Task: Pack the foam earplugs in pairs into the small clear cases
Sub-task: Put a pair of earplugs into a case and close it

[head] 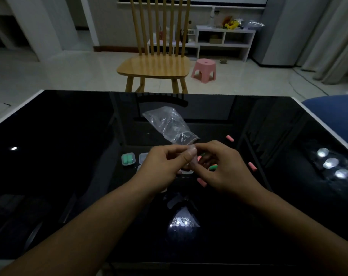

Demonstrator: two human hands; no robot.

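My left hand (pixel 162 168) and my right hand (pixel 225 168) meet above the middle of the black glass table (pixel 59 156), both pinching one small clear case (pixel 191 156) with something pink inside. A clear case with two green earplugs (pixel 128 159) lies left of my hands, and another clear case (pixel 143 157) peeks out beside my left hand. Loose pink earplugs lie at the far right (pixel 229 138), the right (pixel 252 166) and under my right hand (pixel 201 182). A green earplug (pixel 213 167) shows below my right fingers.
A crumpled clear plastic bag (pixel 170 125) lies just beyond my hands. A wooden chair (pixel 155 64) stands behind the table's far edge, with a pink stool (pixel 204 69) to its right. A blue seat (pixel 334 110) sits at the table's right corner.
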